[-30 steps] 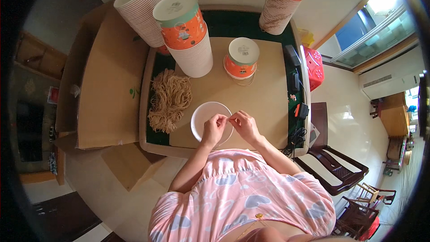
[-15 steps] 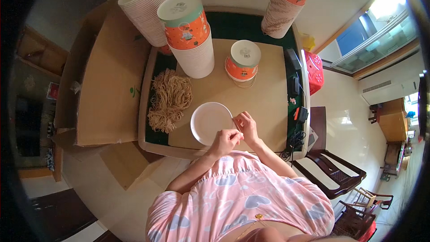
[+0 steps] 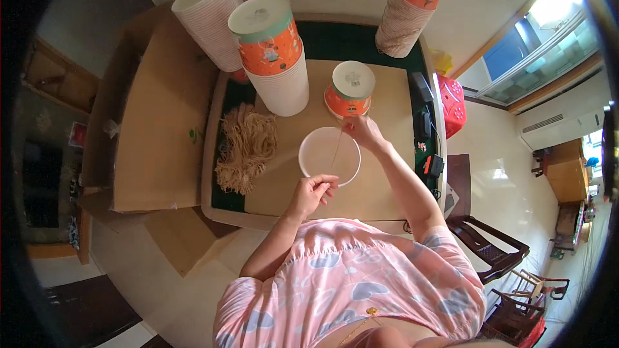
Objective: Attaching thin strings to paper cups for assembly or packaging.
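Note:
A white paper bucket point(image 3: 316, 148) stands on the cardboard sheet in front of me, its open mouth toward me. A thin strand of twine point(image 3: 336, 150) runs taut across that mouth. Its far end is pinched in my right hand point(image 3: 365, 133), beyond the bucket's far right rim. My left hand point(image 3: 312, 194), closed at the near rim, grips its other end. Just past my right hand, an orange and green paper bucket point(image 3: 353, 84) sits upside down. To the left lies a loose bundle of beige twine point(image 3: 245, 151).
A tall stack of paper buckets point(image 3: 277, 87) rises at the back left, with more white stacks point(image 3: 206, 22) behind. Another stack point(image 3: 409, 16) stands back right. A large cardboard box point(image 3: 161, 116) flanks the table's left. Black adapters point(image 3: 422, 124) line the right edge.
My right hand has moved away from me and slightly right, stretching the twine out. The white bucket has shifted to the right and away from me. My left hand has drawn slightly left.

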`<state>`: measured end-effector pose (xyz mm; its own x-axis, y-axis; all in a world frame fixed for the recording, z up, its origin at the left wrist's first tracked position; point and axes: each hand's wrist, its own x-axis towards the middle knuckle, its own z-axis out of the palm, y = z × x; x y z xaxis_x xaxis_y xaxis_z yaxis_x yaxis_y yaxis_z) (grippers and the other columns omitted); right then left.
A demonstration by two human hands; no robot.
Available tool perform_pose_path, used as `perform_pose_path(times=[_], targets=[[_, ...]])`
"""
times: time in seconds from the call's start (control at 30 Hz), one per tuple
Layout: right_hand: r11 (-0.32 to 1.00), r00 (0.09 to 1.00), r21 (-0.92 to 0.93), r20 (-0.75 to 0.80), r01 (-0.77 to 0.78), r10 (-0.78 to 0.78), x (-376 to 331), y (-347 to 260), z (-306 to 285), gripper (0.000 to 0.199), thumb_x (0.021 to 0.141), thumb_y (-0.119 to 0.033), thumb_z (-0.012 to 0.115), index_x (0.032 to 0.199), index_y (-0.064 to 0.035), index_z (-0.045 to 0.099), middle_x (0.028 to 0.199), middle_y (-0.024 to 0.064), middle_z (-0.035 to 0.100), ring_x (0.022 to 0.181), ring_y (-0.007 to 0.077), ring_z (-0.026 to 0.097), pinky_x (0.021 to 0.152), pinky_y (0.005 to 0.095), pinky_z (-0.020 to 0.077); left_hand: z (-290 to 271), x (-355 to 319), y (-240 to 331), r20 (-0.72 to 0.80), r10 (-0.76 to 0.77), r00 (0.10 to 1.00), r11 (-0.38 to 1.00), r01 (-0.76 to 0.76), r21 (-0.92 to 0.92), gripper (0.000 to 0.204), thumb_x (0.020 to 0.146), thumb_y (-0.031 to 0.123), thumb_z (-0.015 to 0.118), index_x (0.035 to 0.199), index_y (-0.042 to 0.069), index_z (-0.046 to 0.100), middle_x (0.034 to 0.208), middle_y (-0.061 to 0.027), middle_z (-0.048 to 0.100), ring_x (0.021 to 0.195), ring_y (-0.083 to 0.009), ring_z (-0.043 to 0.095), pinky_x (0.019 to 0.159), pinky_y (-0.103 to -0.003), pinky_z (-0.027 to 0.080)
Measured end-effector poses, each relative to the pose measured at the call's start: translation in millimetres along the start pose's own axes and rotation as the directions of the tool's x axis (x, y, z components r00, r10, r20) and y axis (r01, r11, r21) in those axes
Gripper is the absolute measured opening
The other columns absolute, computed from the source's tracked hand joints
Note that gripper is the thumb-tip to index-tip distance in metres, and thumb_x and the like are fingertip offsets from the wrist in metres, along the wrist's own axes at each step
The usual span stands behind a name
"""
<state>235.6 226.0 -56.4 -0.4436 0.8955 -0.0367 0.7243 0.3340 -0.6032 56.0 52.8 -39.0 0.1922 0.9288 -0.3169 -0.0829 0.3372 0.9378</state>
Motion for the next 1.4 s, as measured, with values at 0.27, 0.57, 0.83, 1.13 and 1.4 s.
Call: perform_pose_path(times=[0.27,0.57,0.83,1.13,1.4], targets=[[0.898,0.979,0.423,-0.202,0.122,-0.038,-16,-36,10,0.014,0.079,0.000,0.054,0.091,-0.0038,0.062,0.077,0.0069,0.060,0.070,0.0176,0.057,0.063,0.0290,0.0471,-17,4,11,-0.214,0.117,0.970,0.950,-0.172,-0.262,0.023,0.092,0.009,0.046,0.109,0.000,0.059,0.097,-0.0081,0.064,0.084,-0.0142,0.062,0.073,-0.024,0.051],[0.366,0.904,0.843,0.427,-0.395,-0.006,-129,-77,51,0.019,0.084,-0.001,0.057,0.102,0.0023,0.059,0.081,0.0097,0.064,0.073,0.0142,0.061,0.065,0.0257,0.0497,-17,15,26,-0.020,0.248,0.969,0.953,-0.248,-0.174,0.028,0.090,0.004,0.043,0.114,-0.002,0.055,0.109,-0.0113,0.060,0.102,-0.0168,0.057,0.085,-0.027,0.047],[0.937,0.957,0.350,-0.271,-0.002,0.103,-143,-68,1,0.015,0.085,-0.001,0.056,0.098,0.0033,0.061,0.092,0.0105,0.066,0.085,0.0171,0.064,0.074,0.0269,0.0511,-26,33,-41,0.236,0.343,0.909,0.295,-0.343,0.892,0.012,0.077,0.013,0.056,0.082,0.007,0.066,0.079,-0.0076,0.063,0.081,-0.0238,0.060,0.076,-0.040,0.045],[0.248,0.890,0.929,-0.344,0.275,0.300,-129,-87,-16,0.019,0.089,-0.003,0.050,0.108,-0.0019,0.052,0.092,0.0150,0.063,0.082,0.0205,0.063,0.077,0.0296,0.0499,19,44,-43,0.076,0.401,0.913,0.339,-0.225,0.914,0.007,0.076,0.013,0.062,0.080,0.009,0.065,0.079,-0.0063,0.062,0.079,-0.0237,0.060,0.073,-0.036,0.048],[-0.064,0.976,0.986,0.160,-0.152,0.151,-169,-57,-20,0.015,0.088,-0.008,0.054,0.103,-0.0038,0.050,0.087,0.0120,0.063,0.078,0.0169,0.062,0.068,0.0257,0.0489,0,17,4,0.108,0.574,0.812,0.314,-0.340,0.886,0.013,0.069,0.016,0.070,0.067,0.005,0.065,0.112,-0.0109,0.054,0.109,-0.0285,0.048,0.089,-0.038,0.041]])
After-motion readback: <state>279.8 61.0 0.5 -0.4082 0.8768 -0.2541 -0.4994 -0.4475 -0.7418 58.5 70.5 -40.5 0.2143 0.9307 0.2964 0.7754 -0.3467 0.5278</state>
